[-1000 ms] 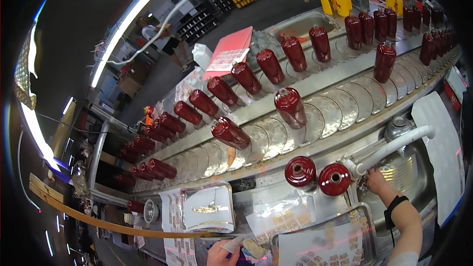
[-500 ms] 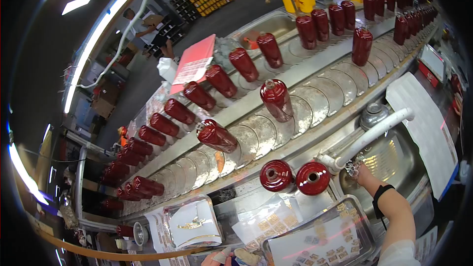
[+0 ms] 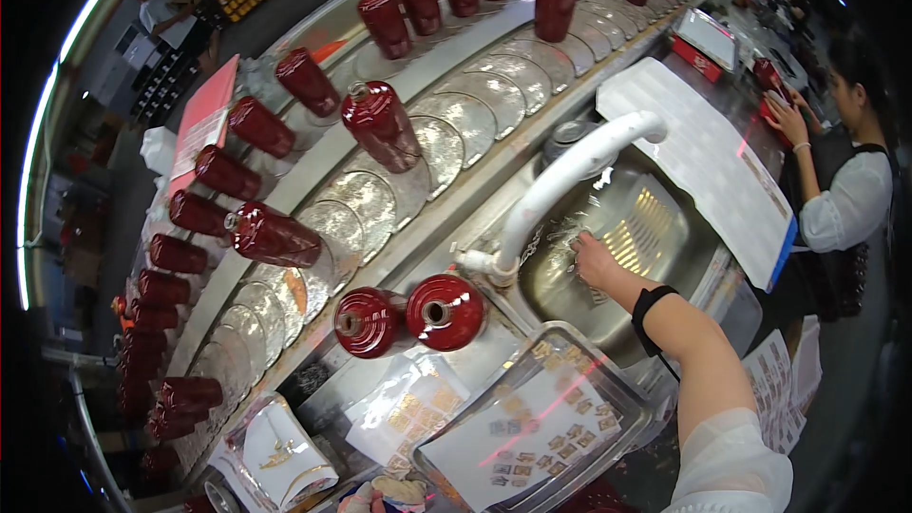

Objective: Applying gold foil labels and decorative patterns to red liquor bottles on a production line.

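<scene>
Inside the sink [image 3: 559, 312], toward its left rim, reaches the right hand [image 3: 595, 264]; its fingers bend downward, and some bright glints [image 3: 560, 234] show just beside them; whether these are water or something transparent, I cannot tell, nor whether the fingers grip any small thing; above arches a white tap [image 3: 543, 198].

At the near edge of the bench, the left hand [image 3: 362, 502] is mostly cut by the border of the view, so the state of its fingers I cannot tell; a pale bundle [image 3: 400, 491] lies just beside it.

Along the left rim of the sink stands a clear tray [image 3: 608, 370]; on the white sheet inside it, small decals [image 3: 578, 434] lie spread, many already apart from each other; left of it, a printed sheet [image 3: 380, 418] carries gold pieces in rows.

Between the sink's left corner and the conveyor [image 3: 494, 85], 2 red bottles [image 3: 460, 319] stand upright, close side by side, with uncovered necks; no decal can be made out on their visible sides, so I judge that decorating, if meant for them, is not yet begun; the separating looks partly done; the step in the sink seems unfinished, since the hand is inside it.
</scene>
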The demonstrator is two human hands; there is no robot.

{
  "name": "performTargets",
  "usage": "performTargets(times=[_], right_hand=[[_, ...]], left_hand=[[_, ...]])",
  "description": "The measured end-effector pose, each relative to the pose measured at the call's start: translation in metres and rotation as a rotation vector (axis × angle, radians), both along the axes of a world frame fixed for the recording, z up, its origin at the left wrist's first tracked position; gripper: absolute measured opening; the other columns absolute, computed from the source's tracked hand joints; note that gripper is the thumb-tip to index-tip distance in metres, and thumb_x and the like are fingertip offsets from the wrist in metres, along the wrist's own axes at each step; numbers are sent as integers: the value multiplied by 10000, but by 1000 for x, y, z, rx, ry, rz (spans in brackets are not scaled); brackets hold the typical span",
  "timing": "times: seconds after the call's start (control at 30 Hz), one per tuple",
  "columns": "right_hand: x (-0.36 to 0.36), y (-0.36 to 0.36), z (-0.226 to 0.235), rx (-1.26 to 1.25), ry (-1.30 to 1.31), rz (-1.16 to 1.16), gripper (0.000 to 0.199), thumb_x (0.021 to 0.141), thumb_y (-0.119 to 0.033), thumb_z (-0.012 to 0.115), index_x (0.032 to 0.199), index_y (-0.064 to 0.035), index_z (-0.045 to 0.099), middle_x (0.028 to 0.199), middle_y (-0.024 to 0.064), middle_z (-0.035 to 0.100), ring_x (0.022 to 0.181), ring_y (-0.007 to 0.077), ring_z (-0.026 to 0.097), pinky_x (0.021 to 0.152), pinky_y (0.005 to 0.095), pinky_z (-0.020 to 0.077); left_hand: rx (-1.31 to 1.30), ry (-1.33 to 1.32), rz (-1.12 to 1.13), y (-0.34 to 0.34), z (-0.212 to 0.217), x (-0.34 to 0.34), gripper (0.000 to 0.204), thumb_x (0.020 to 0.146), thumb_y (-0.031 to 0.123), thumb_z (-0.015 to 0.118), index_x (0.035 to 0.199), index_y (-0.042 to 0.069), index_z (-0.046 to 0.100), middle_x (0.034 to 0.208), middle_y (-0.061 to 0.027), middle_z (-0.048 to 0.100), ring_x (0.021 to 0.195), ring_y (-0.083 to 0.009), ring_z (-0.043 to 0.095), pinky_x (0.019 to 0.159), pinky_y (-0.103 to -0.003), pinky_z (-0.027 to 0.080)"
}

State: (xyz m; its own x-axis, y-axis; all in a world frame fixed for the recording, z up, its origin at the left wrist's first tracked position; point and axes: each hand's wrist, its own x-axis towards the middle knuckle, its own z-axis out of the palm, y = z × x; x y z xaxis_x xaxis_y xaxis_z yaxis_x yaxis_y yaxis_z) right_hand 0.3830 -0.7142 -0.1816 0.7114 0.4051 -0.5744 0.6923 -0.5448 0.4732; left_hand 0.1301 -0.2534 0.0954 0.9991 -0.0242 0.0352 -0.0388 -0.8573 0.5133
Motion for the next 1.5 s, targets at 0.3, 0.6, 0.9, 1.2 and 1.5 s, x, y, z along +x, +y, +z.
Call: performTargets(times=[0.3,0.6,0.9,1.2,1.5], right_hand=[[-7,-29,22,-1,-25,-92,210,860,-295,532,867,-199,719,1004,-13,677,990,208,579,953,424,348],[-13,-73,101,379,-165,-161,118,769,-220,606,761,-283,706,842,-69,632,874,172,602,839,412,397],[-42,-67,210,682,-295,-274,231,773,-125,585,891,-288,698,833,-70,591,846,141,585,749,320,392],[-77,-44,348,1242,-319,-421,349,704,61,592,984,-119,697,912,54,669,870,269,644,738,352,507],[-140,83,454,1483,-264,-71,305,745,65,601,1020,-43,677,930,108,684,878,283,661,791,332,508]], left_hand=[[18,33,-23,-25,13,11,211,886,16,627,1092,-15,661,983,-139,697,884,-278,672,797,-344,524],[20,11,-114,-34,18,19,225,862,-5,645,1083,-44,653,944,-170,688,845,-306,669,758,-357,528],[-7,-161,-293,-17,18,28,229,846,-23,644,1075,-38,654,911,-175,679,820,-327,658,728,-383,525],[18,-145,-427,-14,44,37,380,828,-17,646,1205,10,610,961,-172,676,870,-323,650,735,-374,519],[-161,-13,-357,18,88,11,479,827,144,696,1263,4,555,1179,-134,643,985,-276,658,843,-342,511]])
